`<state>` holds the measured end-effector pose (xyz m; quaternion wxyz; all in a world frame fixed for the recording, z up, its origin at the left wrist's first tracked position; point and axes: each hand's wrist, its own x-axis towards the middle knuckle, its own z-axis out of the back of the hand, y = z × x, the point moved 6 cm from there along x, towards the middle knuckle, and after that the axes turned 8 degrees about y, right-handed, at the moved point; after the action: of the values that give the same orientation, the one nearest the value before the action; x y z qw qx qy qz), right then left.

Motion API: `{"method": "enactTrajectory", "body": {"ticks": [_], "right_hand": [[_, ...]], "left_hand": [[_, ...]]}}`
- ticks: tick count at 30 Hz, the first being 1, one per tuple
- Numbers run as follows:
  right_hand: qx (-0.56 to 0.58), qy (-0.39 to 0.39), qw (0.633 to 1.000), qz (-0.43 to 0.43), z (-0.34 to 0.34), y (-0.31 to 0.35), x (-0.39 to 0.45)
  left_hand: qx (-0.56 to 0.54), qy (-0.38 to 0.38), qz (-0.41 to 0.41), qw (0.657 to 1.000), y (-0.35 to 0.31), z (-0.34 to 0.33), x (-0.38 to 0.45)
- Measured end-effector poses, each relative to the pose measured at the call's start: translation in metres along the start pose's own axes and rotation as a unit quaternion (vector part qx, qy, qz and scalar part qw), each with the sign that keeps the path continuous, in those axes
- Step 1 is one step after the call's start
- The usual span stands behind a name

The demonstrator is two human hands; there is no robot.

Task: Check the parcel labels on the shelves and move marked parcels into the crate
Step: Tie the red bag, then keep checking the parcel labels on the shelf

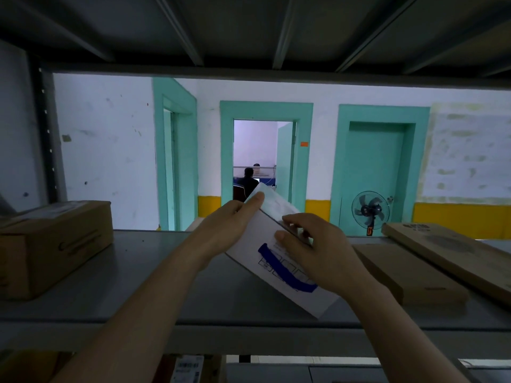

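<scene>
We find both hands gripping the white parcel (279,261) above the shelf (154,272): left hand (229,225) at its far end, right hand (312,250) mid-length, long axis slanting near-right.

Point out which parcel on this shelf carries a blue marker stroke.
The white parcel held tilted in both hands, left hand and right hand. The brown box at left and the two flat brown boxes at right show none.
</scene>
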<state>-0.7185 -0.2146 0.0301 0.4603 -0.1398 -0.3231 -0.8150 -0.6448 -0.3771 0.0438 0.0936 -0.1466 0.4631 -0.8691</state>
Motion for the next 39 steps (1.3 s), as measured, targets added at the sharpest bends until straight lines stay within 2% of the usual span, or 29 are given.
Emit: {"method": "enactTrajectory", "body": {"ticks": [4,6,8,12,20,28,32,39], "right_hand": [[0.037,0.007,0.998,-0.050,0.001,-0.012,-0.001],[-0.002,0.034,0.995,-0.090,-0.001,-0.024,-0.002],[-0.020,0.058,0.990,-0.126,-0.004,-0.041,-0.002],[0.013,0.074,0.980,-0.186,-0.011,-0.067,-0.004],[0.044,0.087,0.975,-0.198,-0.010,-0.069,-0.004],[0.152,0.156,0.937,-0.274,-0.011,-0.086,0.010],[0.167,0.159,0.932,-0.279,-0.011,-0.088,0.018],[0.127,0.090,0.967,-0.202,0.008,-0.079,0.011]], "left_hand": [[-0.023,0.017,0.044,0.999,0.026,0.003,0.007],[-0.045,0.020,0.061,0.997,0.031,0.001,0.005],[-0.068,0.019,0.067,0.995,0.036,-0.002,0.004],[-0.085,0.037,0.074,0.993,0.044,-0.014,0.001],[-0.048,0.059,0.116,0.990,0.068,-0.022,0.011],[0.017,0.050,0.133,0.990,0.054,-0.016,0.032],[0.026,0.068,0.139,0.988,0.047,-0.020,0.041],[0.046,0.024,0.047,0.998,0.033,-0.018,0.034]]}}
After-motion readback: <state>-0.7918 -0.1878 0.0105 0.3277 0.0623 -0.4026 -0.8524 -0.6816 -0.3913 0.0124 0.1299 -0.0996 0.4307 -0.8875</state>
